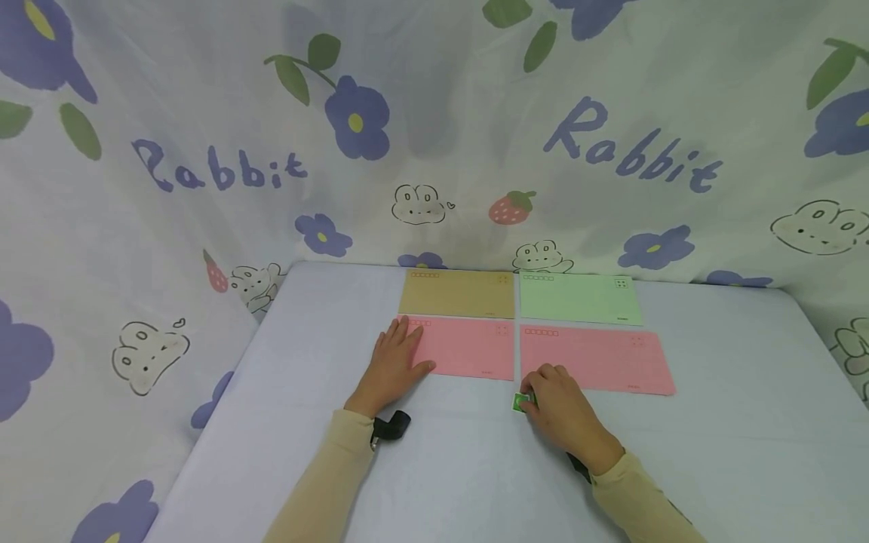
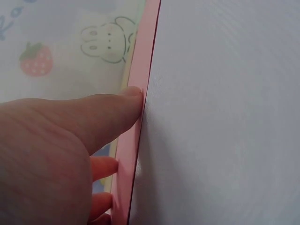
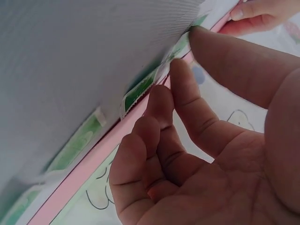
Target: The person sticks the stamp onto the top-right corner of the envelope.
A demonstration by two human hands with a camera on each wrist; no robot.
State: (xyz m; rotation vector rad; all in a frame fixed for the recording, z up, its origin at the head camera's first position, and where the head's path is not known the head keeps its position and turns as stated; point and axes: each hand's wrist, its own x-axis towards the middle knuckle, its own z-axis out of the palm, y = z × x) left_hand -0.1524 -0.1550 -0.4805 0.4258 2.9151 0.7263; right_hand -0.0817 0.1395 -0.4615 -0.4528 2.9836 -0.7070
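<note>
Around envelopes (image 1: 465,351): white table (image 1: 753,362), flowered cloth (image 1: 468,143).

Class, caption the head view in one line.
Left hand rests on a pink envelope; right hand holds a green stamp.

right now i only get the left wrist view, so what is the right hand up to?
Observer: The right hand has its thumb and fingertips at a green stamp, by the near left corner of the right pink envelope.
Operator: is that the only stamp there
Observer: No, the right wrist view shows other green stamps along that envelope's near edge.
Operator: and how are the envelopes laid out
Observer: Two by two in the head view: the left pink envelope beside that one, with a tan envelope and a green envelope behind.
</note>
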